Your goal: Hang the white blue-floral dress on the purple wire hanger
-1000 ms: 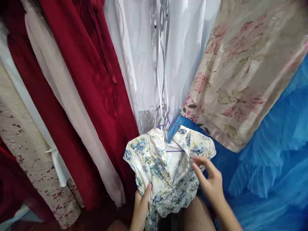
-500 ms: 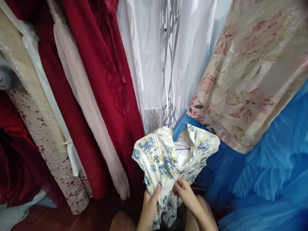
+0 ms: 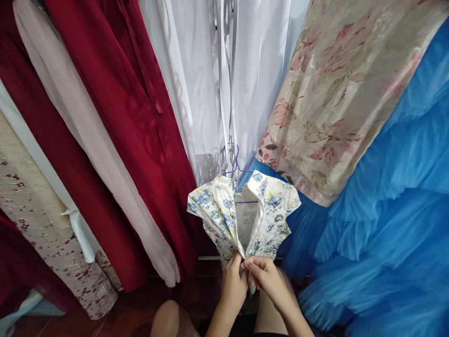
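A cream dress with blue flowers [image 3: 277, 206] hangs in front of me on a purple hanger [image 3: 237, 161]. Its neckline gapes in a deep V, and the two edges come together at my fingers. With fingers closed, my left hand [image 3: 234, 281] grips the left edge at the bottom of the V. My right hand [image 3: 264, 276] pinches the opposite edge at the same point, its fingertips almost touching the left ones. Whether a zip or other fastener is between the fingers is hidden. The lower dress drops behind my hands.
White garments [image 3: 196, 93] hang behind the dress. Dark red gowns [image 3: 115, 117] and a pale pink one [image 3: 105, 154] hang at left. A beige floral garment [image 3: 322, 107] and blue ruffled tulle [image 3: 379, 243] fill the right. Reddish floor tiles [image 3: 115, 306] show below.
My left hand has moved up and right to meet my right hand at the V. The neckline now gapes wider and faces me more squarely. The view has shifted right.
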Demonstrator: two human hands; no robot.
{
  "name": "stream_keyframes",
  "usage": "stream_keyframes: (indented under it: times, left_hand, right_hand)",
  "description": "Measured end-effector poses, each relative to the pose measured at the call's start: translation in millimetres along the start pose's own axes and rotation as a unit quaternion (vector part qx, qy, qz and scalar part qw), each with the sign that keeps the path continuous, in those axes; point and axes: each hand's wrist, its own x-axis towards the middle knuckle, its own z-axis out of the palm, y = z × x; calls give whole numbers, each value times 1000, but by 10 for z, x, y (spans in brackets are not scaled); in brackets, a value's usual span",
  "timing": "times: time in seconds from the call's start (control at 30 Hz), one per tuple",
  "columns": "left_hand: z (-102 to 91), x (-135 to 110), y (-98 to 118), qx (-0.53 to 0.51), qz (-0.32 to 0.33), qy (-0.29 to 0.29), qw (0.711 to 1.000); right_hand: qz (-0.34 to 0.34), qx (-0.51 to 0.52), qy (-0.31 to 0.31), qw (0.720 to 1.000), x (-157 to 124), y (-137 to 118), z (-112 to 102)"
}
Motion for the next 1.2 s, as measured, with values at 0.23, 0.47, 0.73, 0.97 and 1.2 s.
stream_keyframes:
  times: [0.23, 0.47, 0.73, 0.97, 1.2]
  left_hand:
    - [-61, -9, 66, 198, 1, -114, 974]
    - [-220, 70, 215, 290, 6, -198, 936]
    - [-1092, 1053, 988, 13, 229, 103, 968]
    - [-1139, 1435, 1282, 24, 279, 159, 947]
    - [-1787, 1968, 364, -393, 65, 394, 828]
  right_hand:
    - [-61, 40, 67, 995, 491, -818, -177]
    - [-215, 41, 70, 973, 860, -1853, -72]
    - [-202, 61, 85, 974, 654, -1639, -91]
    - [-252, -20, 145, 957, 889, -1359, -66]
    - [-180, -1, 122, 976, 834, -921, -42]
